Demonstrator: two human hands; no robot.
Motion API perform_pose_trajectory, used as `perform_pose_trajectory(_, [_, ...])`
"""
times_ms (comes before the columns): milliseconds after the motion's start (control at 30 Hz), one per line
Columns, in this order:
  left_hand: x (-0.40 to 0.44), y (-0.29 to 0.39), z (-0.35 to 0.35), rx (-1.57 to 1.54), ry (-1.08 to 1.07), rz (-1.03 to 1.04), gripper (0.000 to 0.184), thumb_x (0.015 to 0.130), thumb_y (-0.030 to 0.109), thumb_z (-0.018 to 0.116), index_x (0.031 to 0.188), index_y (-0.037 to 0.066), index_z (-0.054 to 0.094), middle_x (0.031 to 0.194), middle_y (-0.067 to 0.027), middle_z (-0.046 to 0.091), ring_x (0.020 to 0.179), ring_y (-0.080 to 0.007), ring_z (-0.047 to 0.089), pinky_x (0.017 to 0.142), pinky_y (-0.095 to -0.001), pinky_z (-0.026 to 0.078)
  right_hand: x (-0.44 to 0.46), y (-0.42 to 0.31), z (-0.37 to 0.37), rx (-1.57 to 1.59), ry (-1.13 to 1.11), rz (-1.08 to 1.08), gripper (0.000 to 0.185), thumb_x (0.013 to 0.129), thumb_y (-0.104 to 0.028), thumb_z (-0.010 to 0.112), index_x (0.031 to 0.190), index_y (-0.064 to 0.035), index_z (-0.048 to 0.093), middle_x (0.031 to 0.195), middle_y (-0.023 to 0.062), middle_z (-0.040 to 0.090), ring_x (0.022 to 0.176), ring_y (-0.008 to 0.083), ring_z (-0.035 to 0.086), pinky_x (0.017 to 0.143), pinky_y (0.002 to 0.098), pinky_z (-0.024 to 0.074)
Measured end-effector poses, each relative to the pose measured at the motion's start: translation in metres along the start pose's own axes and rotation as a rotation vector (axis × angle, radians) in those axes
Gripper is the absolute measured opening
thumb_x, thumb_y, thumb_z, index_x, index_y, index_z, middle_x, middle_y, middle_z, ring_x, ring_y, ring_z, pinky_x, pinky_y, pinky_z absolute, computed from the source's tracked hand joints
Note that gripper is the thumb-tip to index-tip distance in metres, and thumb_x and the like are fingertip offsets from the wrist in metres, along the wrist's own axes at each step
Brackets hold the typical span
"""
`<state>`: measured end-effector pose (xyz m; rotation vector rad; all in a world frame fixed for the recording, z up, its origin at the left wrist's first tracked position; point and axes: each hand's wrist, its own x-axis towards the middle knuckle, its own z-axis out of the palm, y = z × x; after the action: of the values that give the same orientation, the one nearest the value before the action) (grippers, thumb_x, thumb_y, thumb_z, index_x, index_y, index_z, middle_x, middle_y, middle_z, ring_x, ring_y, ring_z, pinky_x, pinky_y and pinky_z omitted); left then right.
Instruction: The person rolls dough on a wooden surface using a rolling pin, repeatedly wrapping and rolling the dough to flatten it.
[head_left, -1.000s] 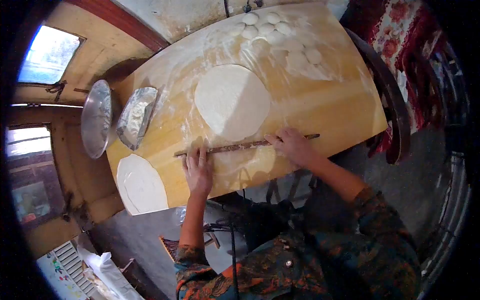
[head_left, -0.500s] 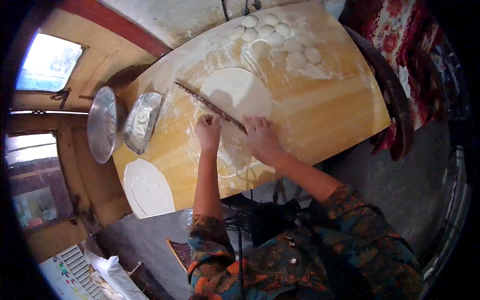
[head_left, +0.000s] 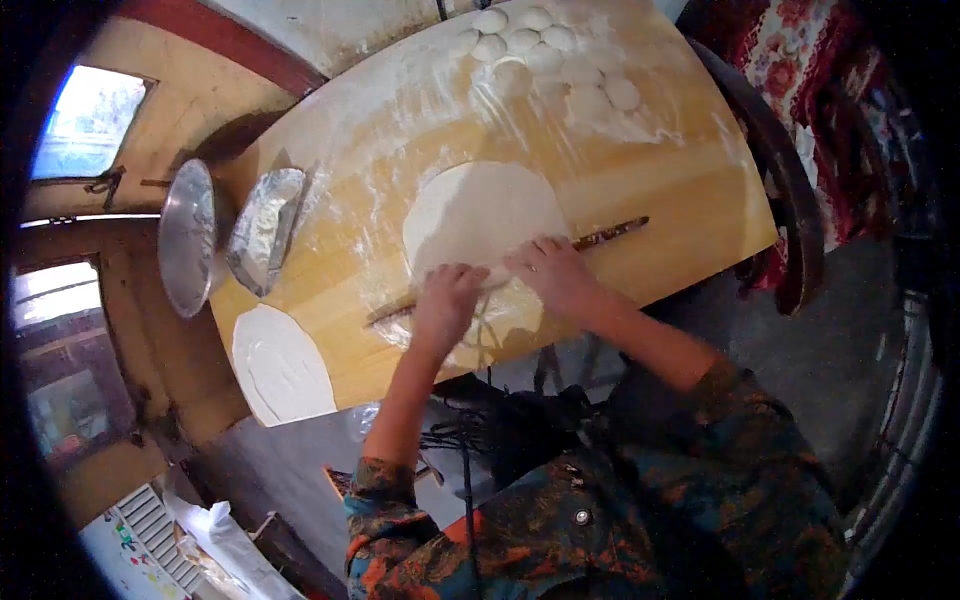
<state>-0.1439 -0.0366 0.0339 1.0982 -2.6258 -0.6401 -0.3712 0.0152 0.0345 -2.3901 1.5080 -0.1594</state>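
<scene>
A round flat sheet of dough (head_left: 485, 215) lies on the floured wooden table, its near edge under my fingers. A thin dark rolling pin (head_left: 612, 233) runs crosswise along that near edge, its two ends showing on either side of my hands. My left hand (head_left: 448, 300) is closed over the pin toward its left end. Close beside it, my right hand (head_left: 552, 272) curls over the pin further right. Dough appears to be lapped around the pin between the hands, though my fingers hide part of it.
Several dough balls (head_left: 545, 58) sit in flour at the table's (head_left: 680, 200) far side. Another flat dough sheet (head_left: 283, 365) rests at the left near corner. A metal bowl (head_left: 188, 240) and a foil-like tray of flour (head_left: 266, 232) stand at the left edge.
The rolling pin has swung from a slant across the sheet's left side to lie along its near edge. Both hands are now on it, and the sheet sits slightly nearer.
</scene>
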Motion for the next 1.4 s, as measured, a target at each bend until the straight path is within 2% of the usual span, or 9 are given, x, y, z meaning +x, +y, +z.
perform_pose_trajectory(300, [-0.001, 0.015, -0.006, 0.096, 0.208, -0.148, 0.037, 0.085, 0.005, 0.052, 0.122, 0.008, 0.058, 0.116, -0.0139, 0.058, 0.111, -0.0328, 0.052, 0.097, -0.0487, 0.036, 0.031, -0.010, 0.014, -0.144, 0.270, 0.190, 0.068, 0.082, -0.036, 0.063, 0.138, -0.0021, 0.043, 0.145, 0.0172, 0.039, 0.133, 0.0317, 0.037, 0.109, 0.0514, 0.0264])
perform_pose_trajectory(500, [0.000, 0.024, -0.006, 0.174, 0.016, -0.252, 0.067, 0.087, 0.030, 0.060, 0.146, 0.009, 0.034, 0.151, -0.0153, 0.034, 0.142, -0.0327, 0.025, 0.114, -0.0537, 0.017, 0.015, 0.003, -0.002, -0.137, 0.052, 0.103, 0.070, 0.083, -0.040, 0.062, 0.137, -0.0006, 0.043, 0.145, 0.0185, 0.039, 0.134, 0.0350, 0.036, 0.110, 0.0541, 0.0242])
perform_pose_trajectory(767, [0.125, -0.076, -0.021, 0.462, 0.239, -0.354, 0.067, 0.092, 0.041, 0.052, 0.147, 0.009, 0.033, 0.154, -0.0132, 0.029, 0.143, -0.0293, 0.023, 0.114, -0.0548, 0.014, 0.175, 0.063, 0.001, -0.169, 0.499, 0.259, 0.068, 0.082, -0.034, 0.062, 0.141, -0.0064, 0.042, 0.145, 0.0187, 0.039, 0.133, 0.0365, 0.037, 0.110, 0.0545, 0.0263])
perform_pose_trajectory(933, [0.002, -0.002, 0.013, 0.150, -0.053, -0.312, 0.064, 0.092, 0.039, 0.051, 0.147, 0.012, 0.035, 0.155, -0.0111, 0.028, 0.144, -0.0322, 0.023, 0.114, -0.0540, 0.013, 0.049, 0.027, 0.009, -0.050, 0.139, -0.012, 0.066, 0.082, -0.029, 0.061, 0.142, -0.0077, 0.041, 0.149, 0.0188, 0.034, 0.134, 0.0357, 0.036, 0.110, 0.0546, 0.0253])
perform_pose_trajectory(1000, [0.014, -0.014, 0.005, 0.221, -0.120, -0.323, 0.064, 0.093, 0.040, 0.049, 0.147, 0.011, 0.034, 0.155, -0.0118, 0.028, 0.143, -0.0318, 0.024, 0.114, -0.0550, 0.014, 0.038, 0.015, -0.007, -0.112, -0.019, -0.019, 0.066, 0.082, -0.028, 0.061, 0.142, -0.0068, 0.041, 0.150, 0.0188, 0.032, 0.134, 0.0355, 0.035, 0.110, 0.0542, 0.0256])
perform_pose_trajectory(1067, [0.049, -0.055, -0.004, 0.311, 0.031, -0.328, 0.063, 0.093, 0.039, 0.049, 0.147, 0.011, 0.033, 0.154, -0.0135, 0.029, 0.143, -0.0313, 0.025, 0.113, -0.0554, 0.015, 0.102, 0.045, 0.012, -0.140, 0.318, -0.039, 0.061, 0.083, -0.026, 0.061, 0.139, -0.0079, 0.044, 0.144, 0.0203, 0.040, 0.130, 0.0361, 0.042, 0.109, 0.0510, 0.0294])
perform_pose_trajectory(1133, [0.111, -0.110, -0.038, 0.458, 0.342, -0.335, 0.060, 0.094, 0.038, 0.050, 0.146, 0.011, 0.035, 0.150, -0.0165, 0.034, 0.139, -0.0320, 0.030, 0.111, -0.0555, 0.020, 0.187, 0.076, -0.021, 0.014, 0.211, 0.456, 0.054, 0.086, -0.027, 0.059, 0.135, -0.0093, 0.048, 0.135, 0.0228, 0.049, 0.124, 0.0372, 0.048, 0.106, 0.0479, 0.0346])
perform_pose_trajectory(1267, [0.130, -0.142, -0.090, 0.037, 0.301, -0.419, 0.053, 0.094, 0.037, 0.050, 0.140, 0.011, 0.043, 0.131, -0.0172, 0.050, 0.125, -0.0342, 0.044, 0.104, -0.0538, 0.031, 0.184, 0.091, -0.083, 0.086, 0.206, 0.334, 0.048, 0.086, -0.026, 0.060, 0.130, -0.0096, 0.052, 0.113, 0.0222, 0.057, 0.109, 0.0374, 0.054, 0.095, 0.0464, 0.0422])
perform_pose_trajectory(1400, [0.099, -0.154, -0.057, 0.474, 0.276, -0.307, 0.052, 0.090, 0.036, 0.056, 0.135, 0.012, 0.049, 0.113, -0.0144, 0.056, 0.112, -0.0319, 0.051, 0.098, -0.0508, 0.035, 0.162, 0.122, -0.041, -0.184, 0.284, 0.185, 0.047, 0.085, -0.025, 0.063, 0.128, -0.0108, 0.053, 0.106, 0.0180, 0.055, 0.104, 0.0353, 0.052, 0.090, 0.0472, 0.0430])
